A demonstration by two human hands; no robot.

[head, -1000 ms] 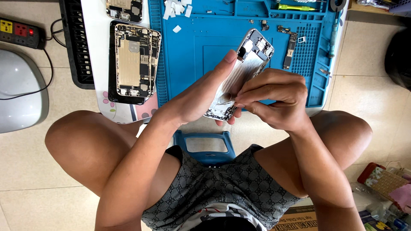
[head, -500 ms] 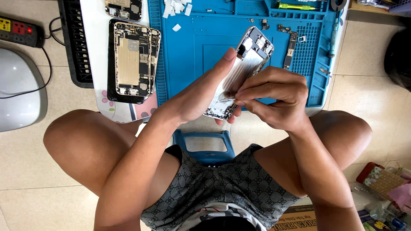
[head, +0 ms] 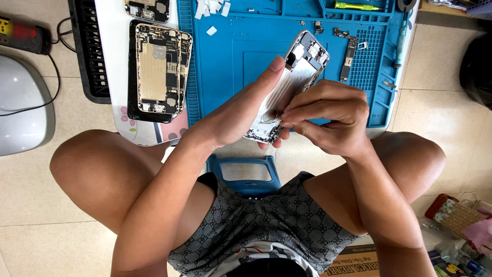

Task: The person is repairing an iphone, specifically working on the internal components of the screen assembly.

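My left hand (head: 233, 115) grips an opened silver phone housing (head: 294, 77) from its left side and holds it tilted above the blue work mat (head: 246, 46). My right hand (head: 328, 120) has its fingertips pinched together on the inside of the housing near its lower end. What the fingertips pinch is too small to tell. A second opened phone (head: 159, 69) with its board and metal plate exposed lies flat on the low white table, left of the mat.
A small circuit board (head: 348, 51) and loose parts lie on the mat's right side, with a green-handled tool (head: 359, 6) at its top edge. A black tray (head: 87, 51) stands left of the table, a grey rounded device (head: 20, 102) on the tiled floor. A blue stool (head: 246, 174) sits under me.
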